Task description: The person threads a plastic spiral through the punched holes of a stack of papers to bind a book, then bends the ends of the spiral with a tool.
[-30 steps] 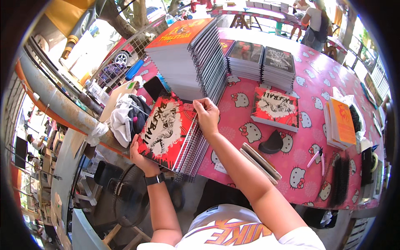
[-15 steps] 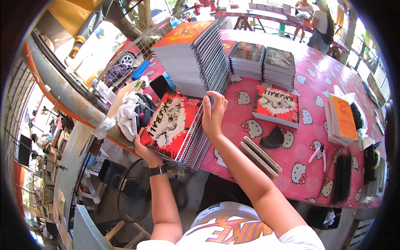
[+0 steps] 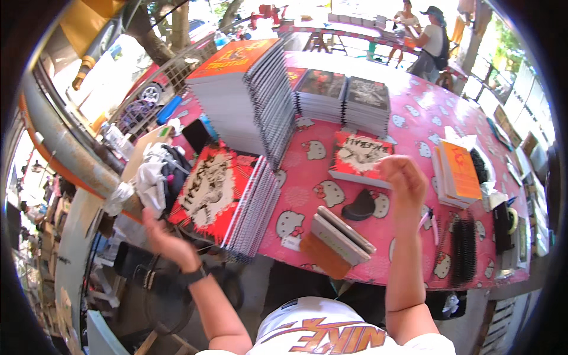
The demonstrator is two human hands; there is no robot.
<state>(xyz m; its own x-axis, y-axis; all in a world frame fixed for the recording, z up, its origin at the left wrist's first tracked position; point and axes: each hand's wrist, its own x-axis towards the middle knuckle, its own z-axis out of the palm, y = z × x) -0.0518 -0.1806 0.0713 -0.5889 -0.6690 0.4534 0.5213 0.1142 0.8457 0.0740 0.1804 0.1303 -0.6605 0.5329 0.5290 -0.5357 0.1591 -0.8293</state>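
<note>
A stack of spiral-bound books (image 3: 248,201) with red, white and black covers stands at the table's left front corner. Beside its lower left edge is my left hand (image 3: 171,242), open and apart from the books, its fingers a little blurred. Farther right, my right hand (image 3: 408,180) is raised over the right end of a low pile of red-covered books (image 3: 358,155). Its fingers are loosely bent and smeared by motion, with nothing visible in them; whether they touch the pile I cannot tell. A tall stack of orange-topped spiral-bound books (image 3: 236,100) rises behind the left one.
Two dark-covered book stacks (image 3: 322,94) stand farther back. Grey bars (image 3: 343,236), a black curved object (image 3: 359,205), pink-handled pliers (image 3: 427,222), black binding coils (image 3: 463,251) and orange-covered books (image 3: 458,174) lie on the pink table (image 3: 296,254). Two people (image 3: 429,44) are beyond it.
Both hands have left the spiral-bound stack: the left drew back to the lower left, the right moved over to the low red pile. The view shifted, and a brown piece shows beside the grey bars.
</note>
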